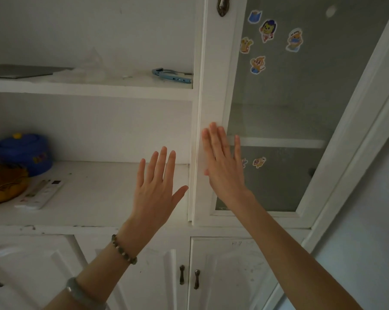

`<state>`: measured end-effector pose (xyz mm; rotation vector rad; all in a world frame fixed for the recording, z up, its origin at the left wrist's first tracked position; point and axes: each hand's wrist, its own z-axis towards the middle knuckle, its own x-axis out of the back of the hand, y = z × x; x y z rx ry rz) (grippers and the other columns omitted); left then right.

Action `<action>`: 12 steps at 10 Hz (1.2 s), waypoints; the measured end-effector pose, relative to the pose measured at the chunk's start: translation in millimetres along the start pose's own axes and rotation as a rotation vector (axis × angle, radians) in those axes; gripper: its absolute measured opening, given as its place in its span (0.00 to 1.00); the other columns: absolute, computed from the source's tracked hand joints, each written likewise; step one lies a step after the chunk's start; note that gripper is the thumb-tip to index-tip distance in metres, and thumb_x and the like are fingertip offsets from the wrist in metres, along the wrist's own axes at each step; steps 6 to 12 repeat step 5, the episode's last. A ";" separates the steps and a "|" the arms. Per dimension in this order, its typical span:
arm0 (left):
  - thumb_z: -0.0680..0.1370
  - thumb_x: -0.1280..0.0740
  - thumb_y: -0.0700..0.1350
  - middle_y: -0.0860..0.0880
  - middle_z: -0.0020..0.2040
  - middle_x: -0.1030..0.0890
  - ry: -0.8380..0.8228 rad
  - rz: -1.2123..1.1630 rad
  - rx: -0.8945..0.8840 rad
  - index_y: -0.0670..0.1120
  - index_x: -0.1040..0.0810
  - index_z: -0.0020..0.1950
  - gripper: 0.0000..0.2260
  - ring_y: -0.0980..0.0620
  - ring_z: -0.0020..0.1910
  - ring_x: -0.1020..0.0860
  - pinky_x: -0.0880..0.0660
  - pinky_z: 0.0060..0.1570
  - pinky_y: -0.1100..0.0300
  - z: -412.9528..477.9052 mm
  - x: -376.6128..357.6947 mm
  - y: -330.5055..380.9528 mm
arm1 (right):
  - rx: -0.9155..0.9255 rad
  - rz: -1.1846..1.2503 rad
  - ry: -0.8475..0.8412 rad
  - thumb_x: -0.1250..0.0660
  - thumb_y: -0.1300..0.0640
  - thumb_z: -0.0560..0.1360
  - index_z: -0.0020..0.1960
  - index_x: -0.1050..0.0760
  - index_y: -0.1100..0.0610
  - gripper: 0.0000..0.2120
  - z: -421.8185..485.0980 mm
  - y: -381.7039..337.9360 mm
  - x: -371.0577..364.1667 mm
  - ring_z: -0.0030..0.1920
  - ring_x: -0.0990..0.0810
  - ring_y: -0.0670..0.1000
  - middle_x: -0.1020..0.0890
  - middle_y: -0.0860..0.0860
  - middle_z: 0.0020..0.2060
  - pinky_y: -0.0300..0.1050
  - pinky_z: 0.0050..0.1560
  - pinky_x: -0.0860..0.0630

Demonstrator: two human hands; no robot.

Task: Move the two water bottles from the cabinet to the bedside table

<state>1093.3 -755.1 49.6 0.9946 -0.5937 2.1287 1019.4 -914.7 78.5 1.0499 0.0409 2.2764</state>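
On shelf: lidded blue pot

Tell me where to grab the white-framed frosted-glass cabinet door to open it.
Take the dark metal handle high on the left stile of the white-framed frosted-glass cabinet door, above the flat right hand, reaching up from the front. The door looks shut, its edge offering little purchase; the handle stands proud.

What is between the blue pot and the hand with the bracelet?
In the head view, between the blue pot and the left hand, only a white remote lies on the shelf; the rest is bare.
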 end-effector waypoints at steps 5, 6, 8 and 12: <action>0.75 0.47 0.62 0.38 0.73 0.40 0.057 0.014 0.024 0.40 0.45 0.74 0.35 0.38 0.71 0.40 0.47 0.69 0.41 -48.2 77.3 29.6 | 0.048 0.489 -0.373 0.34 0.53 0.75 0.75 0.59 0.56 0.41 -31.6 26.9 132.7 0.75 0.55 0.55 0.57 0.55 0.76 0.55 0.73 0.52; 0.75 0.47 0.62 0.38 0.73 0.40 0.057 0.014 0.024 0.40 0.45 0.74 0.35 0.38 0.71 0.40 0.47 0.69 0.41 -48.2 77.3 29.6 | 0.048 0.489 -0.373 0.34 0.53 0.75 0.75 0.59 0.56 0.41 -31.6 26.9 132.7 0.75 0.55 0.55 0.57 0.55 0.76 0.55 0.73 0.52; 0.75 0.47 0.62 0.38 0.73 0.40 0.057 0.014 0.024 0.40 0.45 0.74 0.35 0.38 0.71 0.40 0.47 0.69 0.41 -48.2 77.3 29.6 | 0.048 0.489 -0.373 0.34 0.53 0.75 0.75 0.59 0.56 0.41 -31.6 26.9 132.7 0.75 0.55 0.55 0.57 0.55 0.76 0.55 0.73 0.52; 0.75 0.47 0.62 0.38 0.73 0.40 0.057 0.014 0.024 0.40 0.45 0.74 0.35 0.38 0.71 0.40 0.47 0.69 0.41 -48.2 77.3 29.6 | 0.048 0.489 -0.373 0.34 0.53 0.75 0.75 0.59 0.56 0.41 -31.6 26.9 132.7 0.75 0.55 0.55 0.57 0.55 0.76 0.55 0.73 0.52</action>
